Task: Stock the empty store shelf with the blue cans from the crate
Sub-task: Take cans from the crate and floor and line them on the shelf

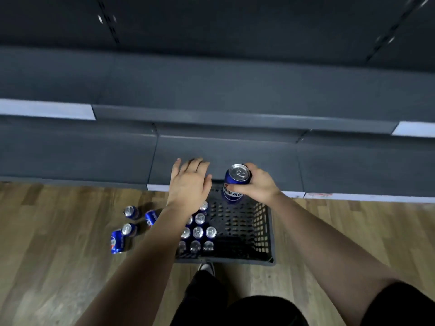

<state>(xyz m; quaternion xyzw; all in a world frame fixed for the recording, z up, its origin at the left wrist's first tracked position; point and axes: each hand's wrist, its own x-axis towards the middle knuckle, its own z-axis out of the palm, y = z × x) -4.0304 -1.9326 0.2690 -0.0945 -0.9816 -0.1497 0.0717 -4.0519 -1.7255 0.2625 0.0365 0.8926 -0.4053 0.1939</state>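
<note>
Black lattice-walled plastic crate (266, 231) holds upright blue cans (198, 232) in its 9 o'clock half. Over its 12 o'clock rim the right hand (257, 184) grasps one glossy can (235, 182). The left hand (189, 184) hovers released, fingers flat, at the matte grey shelf (235, 154) edge.

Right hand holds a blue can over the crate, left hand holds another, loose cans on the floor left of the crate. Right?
No: the head view shows the left hand empty, fingers straight. The right hand does hold a blue can over the crate, with loose cans on the floor to its left.
</note>
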